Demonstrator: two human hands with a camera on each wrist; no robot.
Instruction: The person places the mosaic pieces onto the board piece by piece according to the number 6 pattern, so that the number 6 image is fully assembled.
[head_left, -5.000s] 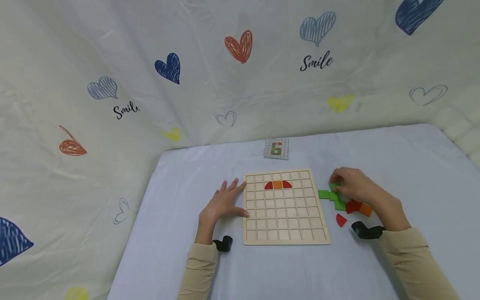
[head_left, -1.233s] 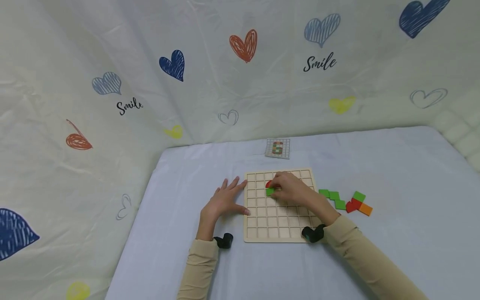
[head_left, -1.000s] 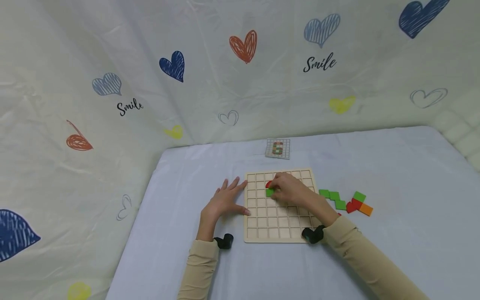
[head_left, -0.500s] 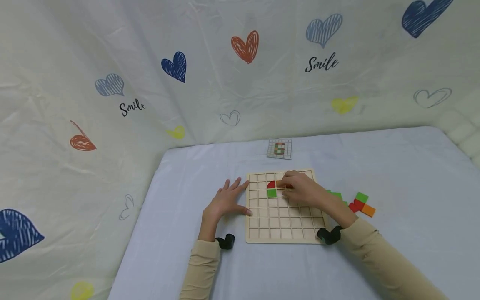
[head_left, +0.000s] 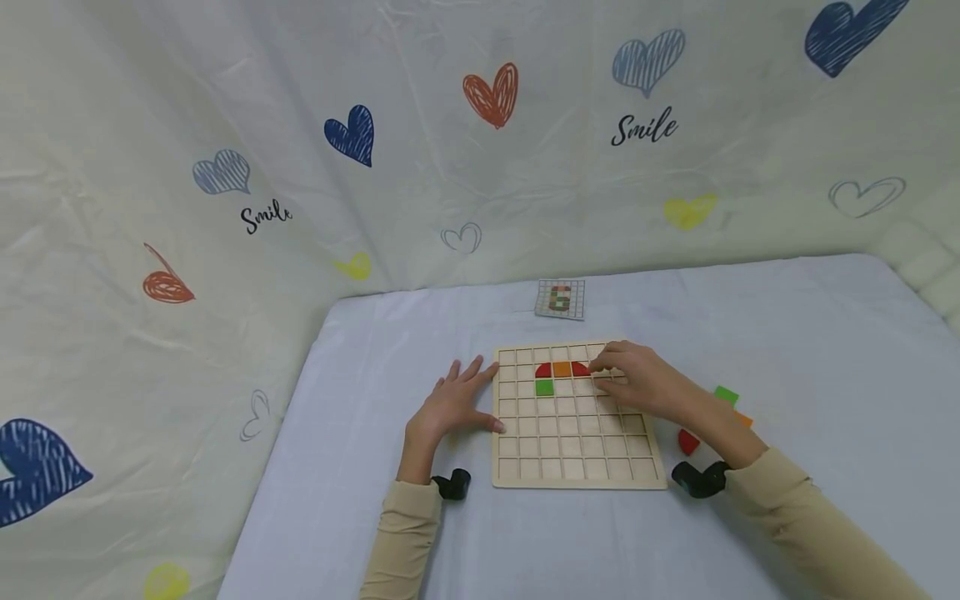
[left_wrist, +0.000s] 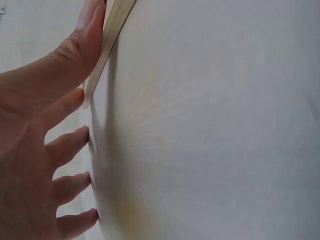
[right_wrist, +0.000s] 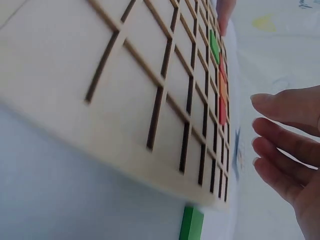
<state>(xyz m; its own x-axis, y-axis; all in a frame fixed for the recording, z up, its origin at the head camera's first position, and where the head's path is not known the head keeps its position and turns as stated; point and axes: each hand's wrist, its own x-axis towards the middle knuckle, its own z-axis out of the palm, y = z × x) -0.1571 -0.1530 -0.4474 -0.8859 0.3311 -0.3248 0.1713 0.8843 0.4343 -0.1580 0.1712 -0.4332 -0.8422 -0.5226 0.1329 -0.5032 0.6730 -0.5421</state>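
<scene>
Our left hand (head_left: 450, 406) spreads against the board (head_left: 573, 448). Our right hand (head_left: 643, 377) hovers above — fingers parted, holding nothing.

Orange tile (head_left: 744, 419) partly behind right forearm (head_left: 718, 423)

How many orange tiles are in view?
2: orange square on the wooden grid board, between red quarter-circles; orange tile right of the board, partly behind the right forearm, which may hide more.

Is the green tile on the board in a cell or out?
In: the green tile lies within grid lines of the board, below a red piece.
</scene>
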